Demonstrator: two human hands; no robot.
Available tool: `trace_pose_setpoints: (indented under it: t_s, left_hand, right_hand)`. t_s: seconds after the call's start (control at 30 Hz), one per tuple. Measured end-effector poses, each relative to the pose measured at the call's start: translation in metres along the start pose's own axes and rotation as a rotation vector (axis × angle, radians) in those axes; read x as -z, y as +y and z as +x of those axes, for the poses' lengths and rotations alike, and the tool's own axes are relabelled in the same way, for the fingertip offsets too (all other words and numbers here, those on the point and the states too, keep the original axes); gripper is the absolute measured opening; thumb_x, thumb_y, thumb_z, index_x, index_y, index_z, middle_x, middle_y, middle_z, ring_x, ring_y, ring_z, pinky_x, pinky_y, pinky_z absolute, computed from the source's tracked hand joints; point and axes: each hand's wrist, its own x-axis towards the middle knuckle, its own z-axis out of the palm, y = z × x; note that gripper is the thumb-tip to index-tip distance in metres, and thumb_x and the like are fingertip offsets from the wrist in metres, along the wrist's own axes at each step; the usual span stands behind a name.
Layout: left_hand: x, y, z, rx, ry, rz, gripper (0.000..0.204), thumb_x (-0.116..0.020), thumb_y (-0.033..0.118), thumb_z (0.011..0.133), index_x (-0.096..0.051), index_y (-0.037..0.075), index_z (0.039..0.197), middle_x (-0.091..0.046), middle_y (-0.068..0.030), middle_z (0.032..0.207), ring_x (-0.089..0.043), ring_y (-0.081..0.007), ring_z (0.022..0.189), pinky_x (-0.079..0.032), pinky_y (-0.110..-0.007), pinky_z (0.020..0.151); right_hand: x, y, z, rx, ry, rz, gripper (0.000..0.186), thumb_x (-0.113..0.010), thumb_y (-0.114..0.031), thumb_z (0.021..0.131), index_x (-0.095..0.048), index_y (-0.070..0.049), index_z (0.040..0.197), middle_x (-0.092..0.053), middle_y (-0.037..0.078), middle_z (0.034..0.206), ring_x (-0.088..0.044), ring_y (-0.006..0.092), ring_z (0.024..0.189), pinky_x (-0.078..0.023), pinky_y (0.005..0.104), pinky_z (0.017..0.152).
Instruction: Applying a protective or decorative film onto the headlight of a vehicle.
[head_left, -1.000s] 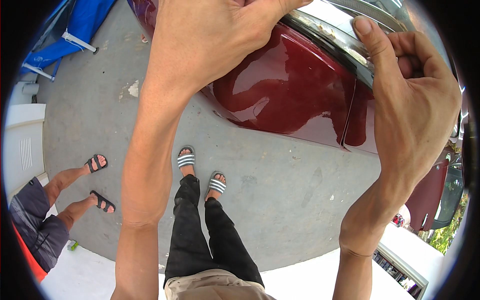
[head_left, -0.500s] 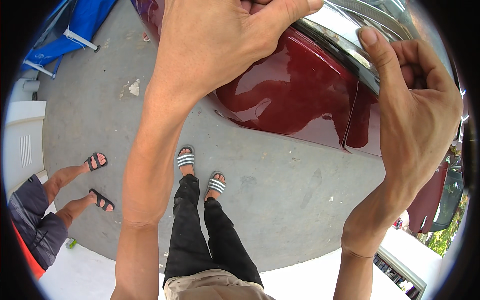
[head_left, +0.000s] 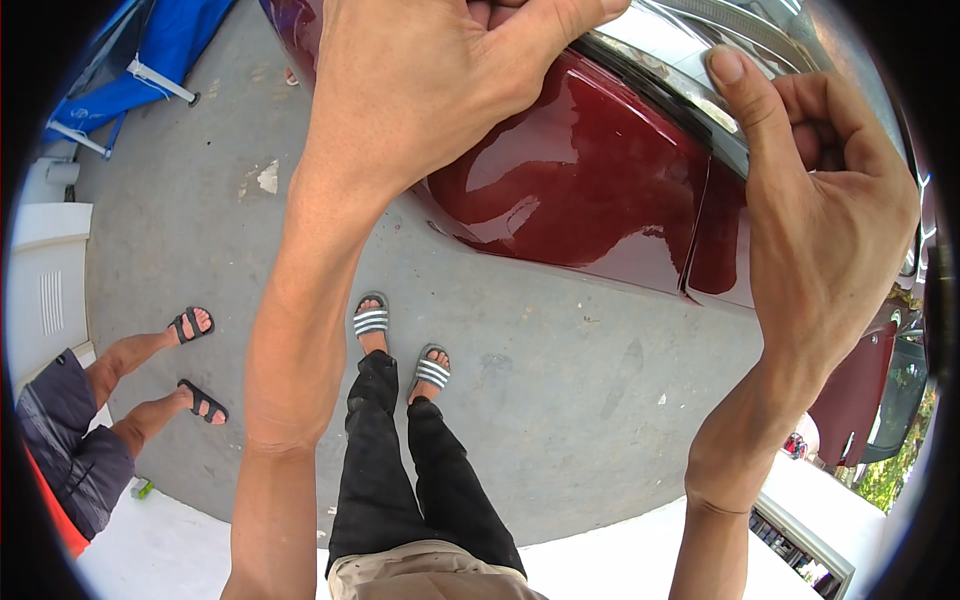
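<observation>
Both hands grip the chrome trim strip [head_left: 665, 75] atop the dark red car body panel [head_left: 590, 190]: left hand [head_left: 440, 80] clenched, right hand [head_left: 820, 200] thumb pressing

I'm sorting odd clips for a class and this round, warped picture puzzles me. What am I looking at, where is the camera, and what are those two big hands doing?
The camera sits on a person's head and looks down through a very wide lens, which bends straight lines near the rim. The two forearms rising from the bottom edge are that person's own. The left hand rests on the top edge of a glossy dark red car body. The right hand presses its thumb on the shiny chrome trim along that edge. Neither hand holds a loose object. Below are the person's black trousers and striped sandals on a grey concrete floor. At the left stand another person's legs in dark sandals.
</observation>
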Motion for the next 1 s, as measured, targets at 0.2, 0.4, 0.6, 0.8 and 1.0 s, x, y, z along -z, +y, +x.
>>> trace_pose_setpoints:
  t_s: [0.2, 0.4, 0.6, 0.8, 1.0]
  left_hand:
    - [-0.003, -0.005, -0.001, -0.034, 0.044, 0.015, 0.039, -0.073, 0.011, 0.094, -0.061, -0.002, 0.060, -0.044, 0.0038, 0.047, -0.035, -0.0025, 0.046, -0.021, -0.025, 0.042]
    - [0.000, -0.005, 0.001, -0.048, 0.035, 0.034, 0.040, -0.073, 0.011, 0.094, -0.060, -0.002, 0.059, -0.043, 0.0041, 0.047, -0.034, -0.0029, 0.046, -0.021, -0.025, 0.042]
    - [0.001, -0.003, 0.000, -0.041, 0.030, 0.008, 0.042, -0.073, 0.011, 0.094, -0.057, -0.001, 0.057, -0.042, 0.0044, 0.047, -0.033, -0.0027, 0.046, -0.020, -0.026, 0.042]
    - [0.004, 0.001, 0.001, -0.006, -0.004, 0.000, 0.044, -0.073, 0.011, 0.094, -0.055, -0.001, 0.056, -0.040, 0.0043, 0.047, -0.031, -0.0026, 0.046, -0.020, -0.026, 0.042]
    - [0.005, 0.000, 0.001, -0.053, 0.004, 0.042, 0.043, -0.073, 0.009, 0.093, -0.055, -0.002, 0.056, -0.039, 0.0034, 0.047, -0.031, -0.0030, 0.046, -0.020, -0.027, 0.042]
  right_hand:
    - [-0.007, -0.001, 0.000, 0.028, 0.038, -0.012, 0.039, -0.084, -0.046, 0.085, -0.079, -0.008, 0.084, -0.058, -0.004, 0.061, -0.050, 0.0052, 0.057, -0.040, 0.0169, 0.054]
    - [-0.007, -0.002, 0.000, 0.022, 0.069, 0.060, 0.038, -0.084, -0.045, 0.085, -0.079, -0.007, 0.084, -0.059, -0.003, 0.062, -0.051, 0.0054, 0.057, -0.041, 0.0171, 0.055]
    - [-0.001, -0.004, 0.001, 0.054, 0.014, -0.011, 0.038, -0.084, -0.045, 0.085, -0.079, -0.007, 0.084, -0.059, -0.003, 0.062, -0.050, 0.0054, 0.057, -0.040, 0.0171, 0.055]
    - [0.001, -0.003, 0.002, 0.032, 0.030, 0.010, 0.039, -0.084, -0.046, 0.084, -0.078, -0.007, 0.083, -0.058, -0.004, 0.062, -0.048, 0.0049, 0.057, -0.038, 0.0171, 0.054]
    - [0.003, 0.005, -0.002, 0.057, 0.016, -0.029, 0.038, -0.084, -0.045, 0.084, -0.079, -0.007, 0.084, -0.058, -0.004, 0.062, -0.048, 0.0049, 0.057, -0.036, 0.0174, 0.053]
